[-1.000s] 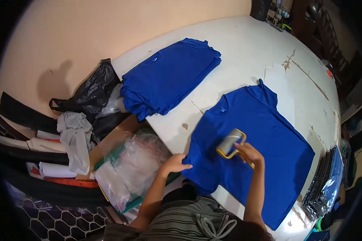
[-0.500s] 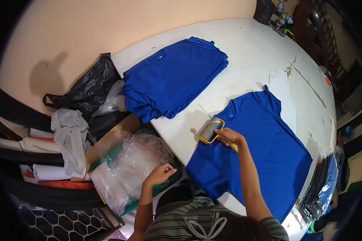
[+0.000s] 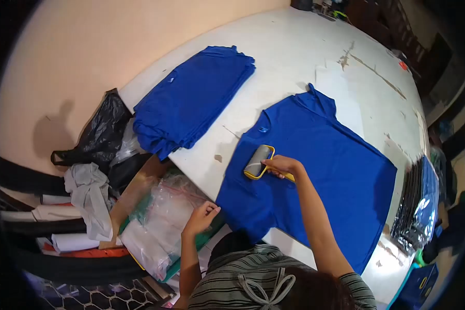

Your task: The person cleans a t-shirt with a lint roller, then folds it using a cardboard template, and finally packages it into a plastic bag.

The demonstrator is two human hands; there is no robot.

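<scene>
My right hand (image 3: 281, 166) is wrapped round the yellow handle of a lint roller (image 3: 257, 161). Its grey cylinder lies over the upper part of a blue T-shirt (image 3: 325, 155), below the collar. The T-shirt is spread over the table, with one sleeve hanging toward my body at the near edge. My left hand (image 3: 201, 218) hovers over the plastic-filled bin with its fingers curled in and nothing visible in them. Its fingertips come close to the shirt's near sleeve edge.
A stack of folded blue shirts (image 3: 194, 98) lies on the white table (image 3: 274, 46) at the back left. Left of the table are a black plastic bag (image 3: 101, 132), a grey cloth (image 3: 88, 191) and a bin of clear plastic (image 3: 165, 206). Shiny packaged items (image 3: 418, 201) stand at the right edge.
The lint roller in my right hand has moved from beside the collar down onto the shirt's chest. My left hand has come nearer the sleeve edge. The whole view has shifted slightly.
</scene>
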